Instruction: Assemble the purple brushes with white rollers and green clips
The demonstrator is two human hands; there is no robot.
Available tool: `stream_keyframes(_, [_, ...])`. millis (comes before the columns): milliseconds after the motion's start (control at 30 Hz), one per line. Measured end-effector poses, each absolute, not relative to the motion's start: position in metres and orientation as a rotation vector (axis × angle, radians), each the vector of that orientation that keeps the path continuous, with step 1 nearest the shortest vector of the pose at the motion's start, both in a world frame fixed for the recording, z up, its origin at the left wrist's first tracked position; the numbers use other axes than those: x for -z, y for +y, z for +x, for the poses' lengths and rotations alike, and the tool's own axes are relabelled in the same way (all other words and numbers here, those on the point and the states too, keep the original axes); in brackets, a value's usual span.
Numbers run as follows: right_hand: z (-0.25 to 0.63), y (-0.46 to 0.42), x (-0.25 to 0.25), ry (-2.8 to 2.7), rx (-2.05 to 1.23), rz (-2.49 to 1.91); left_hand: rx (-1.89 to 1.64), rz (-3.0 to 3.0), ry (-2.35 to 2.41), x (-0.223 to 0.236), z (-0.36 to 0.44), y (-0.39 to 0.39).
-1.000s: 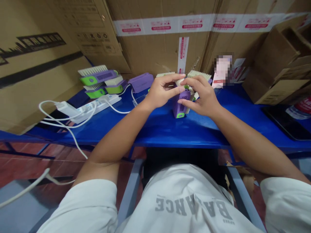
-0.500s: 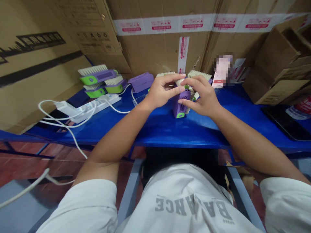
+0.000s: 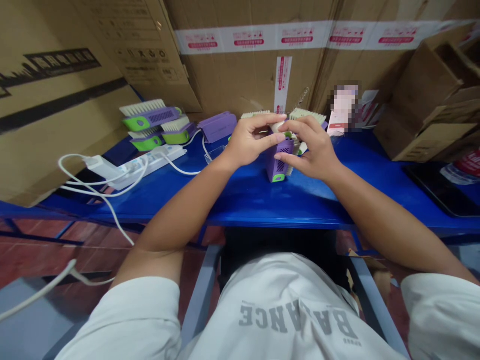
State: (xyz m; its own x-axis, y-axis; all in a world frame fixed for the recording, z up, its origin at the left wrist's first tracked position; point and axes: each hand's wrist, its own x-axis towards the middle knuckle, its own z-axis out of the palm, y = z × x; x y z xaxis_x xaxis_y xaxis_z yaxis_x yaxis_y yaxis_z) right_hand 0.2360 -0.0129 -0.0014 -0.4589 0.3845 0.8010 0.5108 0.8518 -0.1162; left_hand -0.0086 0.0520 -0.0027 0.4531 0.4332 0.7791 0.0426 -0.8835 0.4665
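While my right hand (image 3: 318, 150) holds the bristle brush (image 3: 273, 167), my left hand (image 3: 245, 142) attends to its top

As I judge it, the step in hand is close work at the upper end of this purple-and-green brush, which is upright over the desk (image 3: 255, 205). My right fingers grip it, the thumb on its vented side. My left fingers curl around a small whitish piece (image 3: 277, 126) there; whether they pinch it firmly, I cannot tell. The next move, I think, calls for a steady right hold and light left fingers.
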Motion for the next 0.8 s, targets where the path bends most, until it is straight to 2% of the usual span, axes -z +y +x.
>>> stream_keyframes(800, [0.2322, -0.0158, -0.0003, -2.08, 0.13, -0.728, -1.334, 2.274, 0.471, -0.0021, -0.0089, 0.0433])
